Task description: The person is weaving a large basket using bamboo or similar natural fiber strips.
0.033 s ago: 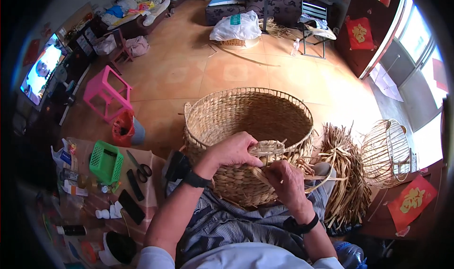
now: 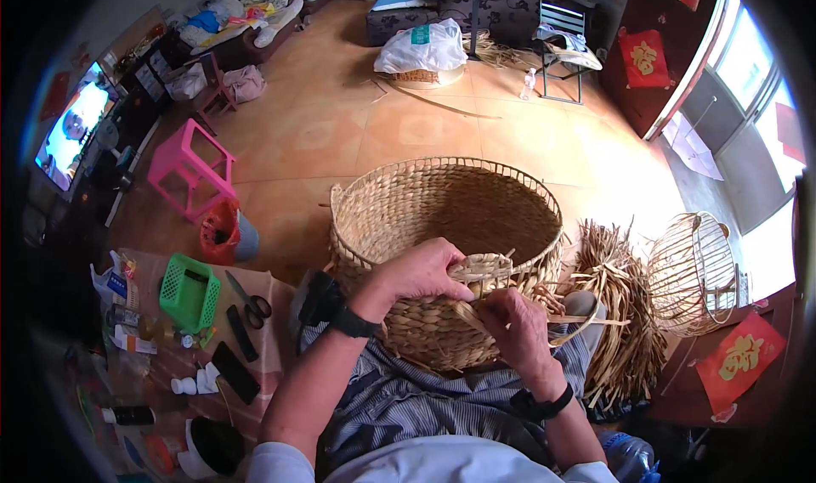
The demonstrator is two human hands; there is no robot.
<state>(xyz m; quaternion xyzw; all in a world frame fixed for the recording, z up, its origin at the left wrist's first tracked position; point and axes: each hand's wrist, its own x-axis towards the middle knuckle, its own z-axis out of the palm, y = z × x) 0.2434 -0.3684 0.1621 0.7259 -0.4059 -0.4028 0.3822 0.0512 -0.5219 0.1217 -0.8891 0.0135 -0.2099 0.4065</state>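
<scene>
A large round woven straw basket rests against my lap, its upper edge a bare wire rim wrapped in places. My left hand reaches over the near rim, thumb and fingers closed on the braided handle there. Just to its right, my right hand pinches a flat straw strand against the basket's outer wall below the handle. Loose strand ends stick out to the right past my right hand. My fingertips partly hide where the strand meets the weave.
On the left, a cloth-covered table holds a green plastic basket, scissors and a black phone. A pink stool and a lined bin stand beyond. To the right are a straw bundle and a wire frame.
</scene>
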